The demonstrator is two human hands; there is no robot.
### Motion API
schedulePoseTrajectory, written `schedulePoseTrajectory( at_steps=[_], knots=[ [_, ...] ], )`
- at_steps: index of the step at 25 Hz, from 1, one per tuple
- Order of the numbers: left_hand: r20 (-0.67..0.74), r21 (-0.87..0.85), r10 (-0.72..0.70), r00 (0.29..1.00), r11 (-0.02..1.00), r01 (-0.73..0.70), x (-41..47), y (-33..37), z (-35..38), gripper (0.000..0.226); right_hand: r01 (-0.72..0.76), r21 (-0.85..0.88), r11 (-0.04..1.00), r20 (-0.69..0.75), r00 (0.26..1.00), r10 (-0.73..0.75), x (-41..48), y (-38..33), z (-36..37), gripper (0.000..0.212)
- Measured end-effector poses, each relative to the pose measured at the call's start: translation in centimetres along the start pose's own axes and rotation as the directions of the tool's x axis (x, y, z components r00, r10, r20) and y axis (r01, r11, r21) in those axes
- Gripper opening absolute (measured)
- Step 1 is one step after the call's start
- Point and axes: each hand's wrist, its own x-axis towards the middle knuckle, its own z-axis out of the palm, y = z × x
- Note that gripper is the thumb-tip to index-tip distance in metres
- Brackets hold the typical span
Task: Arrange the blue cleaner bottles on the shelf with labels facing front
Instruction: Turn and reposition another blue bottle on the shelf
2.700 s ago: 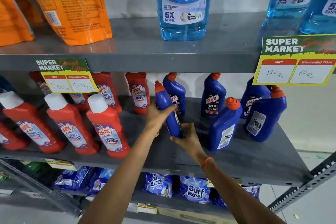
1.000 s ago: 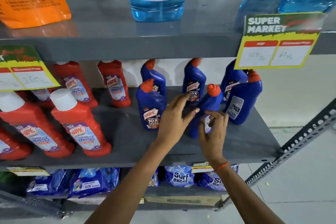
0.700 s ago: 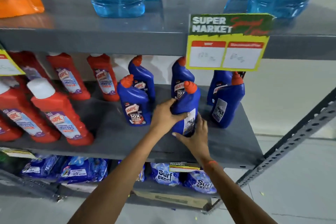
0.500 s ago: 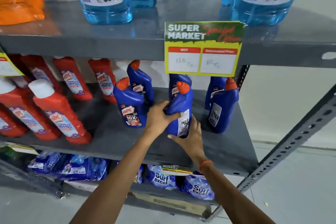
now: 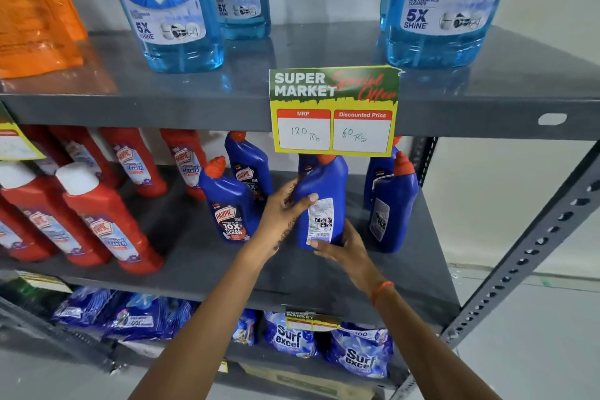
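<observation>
The left hand (image 5: 281, 217) is wrapped round the side of a blue bottle (image 5: 319, 204), thumb laid across the front. The right hand (image 5: 344, 245) is cupped at the bottom corner, fingers pressed on the white label. So the grip is closed on this bottle w/ both hands. An orange band (image 5: 381, 292) is worn on the right wrist.

The bottle is smooth, shiny plastic w/ a bent neck and orange cap. It is held upright at the middle shelf (image 5: 324, 282), approx. in the centre of the blue group. Its back label w/ small print and a barcode is turned to the front.

Just left, a 2nd blue bottle (image 5: 229, 204) is stood w/ its Harpic label facing front. Just right, a 3rd blue bottle (image 5: 394, 204) is shown w/ its back label out. More blue ones are stood behind.

The shelf is flat grey metal. Bare room is left in front of the bottles, up to the front edge. A price card (image 5: 334, 110) is hung from the shelf above, covering the held bottle's cap. Red bottles (image 5: 107, 217) are stood well to the left.
</observation>
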Motion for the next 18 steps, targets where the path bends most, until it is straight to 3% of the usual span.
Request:
schedulePoseTrajectory(
  at_steps=[4, 9, 15, 18],
  knots=[
    [0.003, 0.000, -0.024, 1.000, 1.000, 0.024, 0.0, -0.8, 1.4, 0.055, 0.044, 0.022, 0.999, -0.090, 0.995, -0.042, -0.4, 0.4, 0.7, 0.048],
    [0.007, 0.150, 0.016, 1.000, 0.989, -0.017, 0.8, -1.2, 1.4, 0.086, 0.089, -0.007, 0.996, -0.160, 0.983, -0.089, -0.7, 0.4, 2.0, 0.043],
    [0.067, 0.029, -0.007, 0.998, 1.000, 0.005, 1.5, -0.6, -0.1, 0.053, 0.075, 0.090, 0.993, -0.130, 0.989, -0.063, -0.8, 0.1, 1.2, 0.039],
    [0.082, 0.002, -0.025, 0.996, 1.000, 0.025, 1.7, -0.1, -0.9, 0.042, 0.062, -0.007, 0.998, -0.113, 0.992, -0.063, -0.4, 0.0, 0.6, 0.047]
  ],
)
